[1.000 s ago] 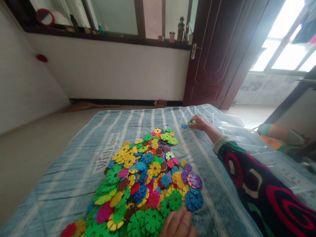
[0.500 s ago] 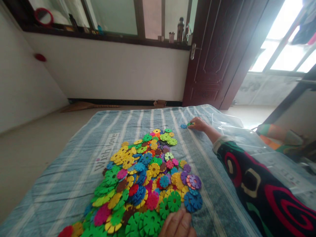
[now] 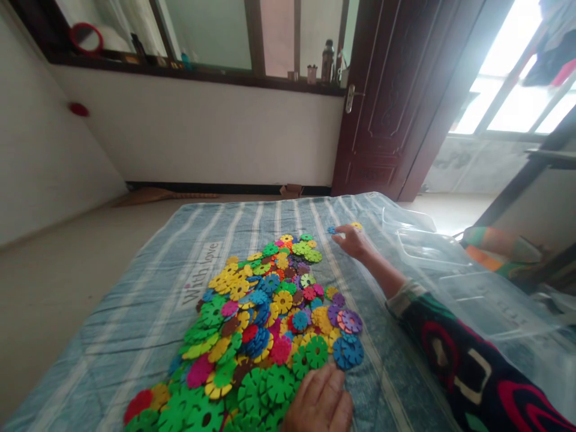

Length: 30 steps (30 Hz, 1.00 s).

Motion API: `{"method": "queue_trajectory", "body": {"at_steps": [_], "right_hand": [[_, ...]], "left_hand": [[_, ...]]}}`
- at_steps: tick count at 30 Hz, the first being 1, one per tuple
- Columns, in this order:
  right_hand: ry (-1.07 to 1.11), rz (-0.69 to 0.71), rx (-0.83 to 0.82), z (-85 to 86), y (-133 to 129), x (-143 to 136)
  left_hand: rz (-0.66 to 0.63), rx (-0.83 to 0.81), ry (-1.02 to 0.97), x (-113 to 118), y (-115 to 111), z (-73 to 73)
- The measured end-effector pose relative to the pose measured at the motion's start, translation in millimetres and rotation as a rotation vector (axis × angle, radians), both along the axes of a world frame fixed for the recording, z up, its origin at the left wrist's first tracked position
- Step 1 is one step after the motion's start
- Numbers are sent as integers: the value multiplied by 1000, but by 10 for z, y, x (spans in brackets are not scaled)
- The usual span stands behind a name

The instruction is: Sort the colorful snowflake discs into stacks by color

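My right hand (image 3: 353, 241) reaches across the striped bedspread, its thumb and index finger slightly apart beside a small blue notched disc (image 3: 332, 230). Just behind its knuckles lies a yellow disc (image 3: 356, 225). No held piece shows in its fingers. At the bottom of the view, my left hand (image 3: 318, 401) lies palm down at the near edge of a heap of plastic snowflake discs (image 3: 282, 301), touching the green discs (image 3: 276, 385). Its fingers are loosely bent, and their tips partly hide what is under them.
Clear plastic boxes (image 3: 434, 247) stand along the right side, beside my sleeve. The striped bedspread (image 3: 148, 300) covers the surface, with its far edge facing a white wall. Beyond is a dark red door (image 3: 382, 102). A sill holds a thermos (image 3: 327, 62) and a round mirror (image 3: 86, 38).
My right hand has shifted left towards the blue disc. The yellow disc now shows behind it, and the green disc at its fingertips is out of sight. My left hand stays at the heap.
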State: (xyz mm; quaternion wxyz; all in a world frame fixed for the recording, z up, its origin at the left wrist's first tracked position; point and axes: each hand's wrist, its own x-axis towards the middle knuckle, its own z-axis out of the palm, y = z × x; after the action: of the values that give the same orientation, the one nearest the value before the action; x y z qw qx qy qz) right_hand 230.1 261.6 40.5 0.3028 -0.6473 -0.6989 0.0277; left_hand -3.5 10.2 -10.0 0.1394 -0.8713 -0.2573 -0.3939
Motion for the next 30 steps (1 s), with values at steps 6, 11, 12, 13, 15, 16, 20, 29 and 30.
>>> {"method": "queue_trajectory", "body": {"at_steps": [6, 11, 12, 13, 15, 16, 20, 29, 30], "right_hand": [[17, 149, -58, -89, -681, -386], [84, 172, -98, -52, -1094, -457], [107, 167, -97, -48, -1160, -467], [130, 163, -95, -48, -1219, -480], [172, 162, -89, -61, -1319, -512], [192, 163, -82, -73, -1361, -530], [293, 151, -56, -140, -1488, -611], [637, 249, -110, -174, -1767, -717], [689, 249, -107, -174, -1776, -701]], "left_hand": [[16, -36, -47, 71, -14, -33], [-26, -235, 100, 28, -72, 86], [-30, -267, 135, 17, -86, 134], [-29, -289, 161, 9, -97, 180], [-24, -317, 195, 5, -113, 251], [-23, -325, 205, 7, -116, 269], [-23, -335, 223, 28, -110, 249], [-41, -360, 254, 42, -101, 266], [-45, -362, 255, 42, -99, 274]]}}
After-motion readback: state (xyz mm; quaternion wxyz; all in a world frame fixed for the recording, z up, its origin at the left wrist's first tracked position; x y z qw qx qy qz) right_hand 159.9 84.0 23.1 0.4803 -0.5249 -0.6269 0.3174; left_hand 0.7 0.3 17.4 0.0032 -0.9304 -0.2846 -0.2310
